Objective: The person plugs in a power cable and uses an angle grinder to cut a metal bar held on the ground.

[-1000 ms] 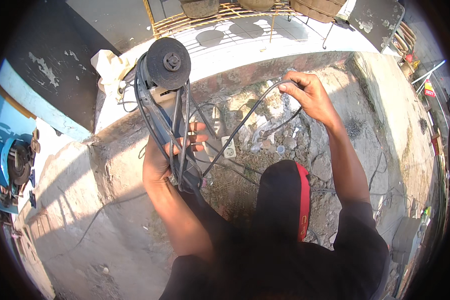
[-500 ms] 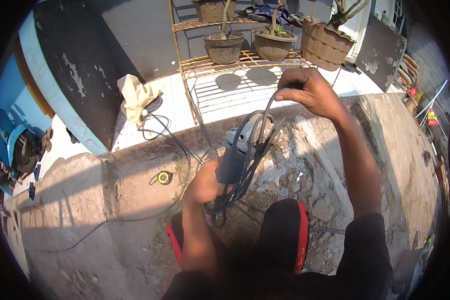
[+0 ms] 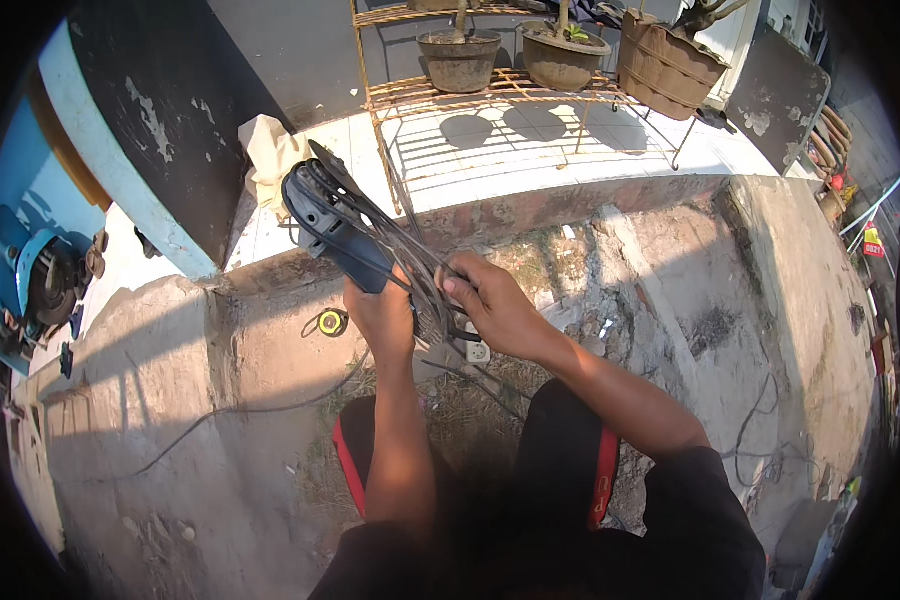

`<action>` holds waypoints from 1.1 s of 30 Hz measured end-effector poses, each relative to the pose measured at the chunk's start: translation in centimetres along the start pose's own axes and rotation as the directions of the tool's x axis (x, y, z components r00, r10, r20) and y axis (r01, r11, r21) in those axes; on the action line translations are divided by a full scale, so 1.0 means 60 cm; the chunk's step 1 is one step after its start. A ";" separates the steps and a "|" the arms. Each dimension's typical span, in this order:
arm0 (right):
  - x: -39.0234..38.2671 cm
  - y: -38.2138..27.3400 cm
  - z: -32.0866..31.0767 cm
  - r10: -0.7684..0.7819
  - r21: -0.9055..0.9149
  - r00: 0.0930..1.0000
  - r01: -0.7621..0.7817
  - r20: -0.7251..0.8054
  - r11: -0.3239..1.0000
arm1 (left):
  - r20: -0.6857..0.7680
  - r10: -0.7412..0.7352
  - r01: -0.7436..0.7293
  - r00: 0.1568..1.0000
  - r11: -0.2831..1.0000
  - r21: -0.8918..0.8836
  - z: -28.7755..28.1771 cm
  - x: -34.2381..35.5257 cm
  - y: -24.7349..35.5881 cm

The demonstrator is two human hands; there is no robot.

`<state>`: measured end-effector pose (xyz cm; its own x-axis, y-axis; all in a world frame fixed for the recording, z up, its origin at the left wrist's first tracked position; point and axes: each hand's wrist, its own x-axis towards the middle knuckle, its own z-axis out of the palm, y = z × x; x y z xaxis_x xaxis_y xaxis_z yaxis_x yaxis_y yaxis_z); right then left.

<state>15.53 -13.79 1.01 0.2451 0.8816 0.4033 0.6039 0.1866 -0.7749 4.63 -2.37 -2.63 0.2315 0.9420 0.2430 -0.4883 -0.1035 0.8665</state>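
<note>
My left hand (image 3: 382,318) grips the dark blue-black body of an angle grinder (image 3: 335,228), its disc end pointing up and to the left. A black power cord (image 3: 410,255) is wound in loops along the tool. My right hand (image 3: 495,305) presses on the cord loops at the grinder's handle end, fingers closed around them. Both hands meet at the middle of the view, above cracked concrete ground. The cord's white plug (image 3: 478,352) hangs just below my right hand.
A rusty metal rack (image 3: 510,95) with clay plant pots (image 3: 460,58) stands on white tiles beyond. A small yellow tape measure (image 3: 331,322) and a loose black cable (image 3: 260,408) lie on the concrete. A blue machine (image 3: 25,280) sits far left by a dark wall (image 3: 160,120).
My right hand has come down from holding the cord stretched high and now closes on the loops at the grinder. The grinder has swung so its head points up-left.
</note>
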 end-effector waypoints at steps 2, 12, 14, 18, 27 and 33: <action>-0.008 0.005 0.025 -0.016 -0.136 0.999 0.020 0.032 0.991 | -0.079 0.117 -0.119 0.990 0.992 -0.030 0.005 -0.002 -0.016; 0.012 -0.004 0.059 0.233 -0.119 0.927 -0.207 0.294 0.971 | -0.117 -0.223 0.209 0.968 0.971 -0.118 -0.032 0.012 0.000; 0.018 0.028 0.069 0.210 0.139 0.954 -0.243 0.214 0.960 | -0.015 -0.280 0.271 0.960 0.940 -0.208 -0.031 0.014 0.004; 0.046 0.068 0.074 0.324 0.214 0.873 -0.417 0.366 0.883 | 0.062 -0.275 0.281 0.960 0.921 -0.271 -0.041 0.016 -0.010; 0.114 0.073 0.100 0.376 0.495 0.845 -0.529 0.380 0.689 | 0.100 -0.369 0.379 0.924 0.918 -0.114 -0.066 0.048 0.011; 0.234 0.129 0.184 0.483 0.482 0.842 -0.535 0.239 0.694 | -0.153 -0.275 0.261 0.949 0.960 -0.104 -0.084 0.039 0.044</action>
<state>15.31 4.83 -4.70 0.3169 0.9363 -0.1514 -0.0776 -0.1335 -0.9880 -0.33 1.15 -1.99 0.2250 0.9715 -0.0744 -0.4954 0.1798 0.8498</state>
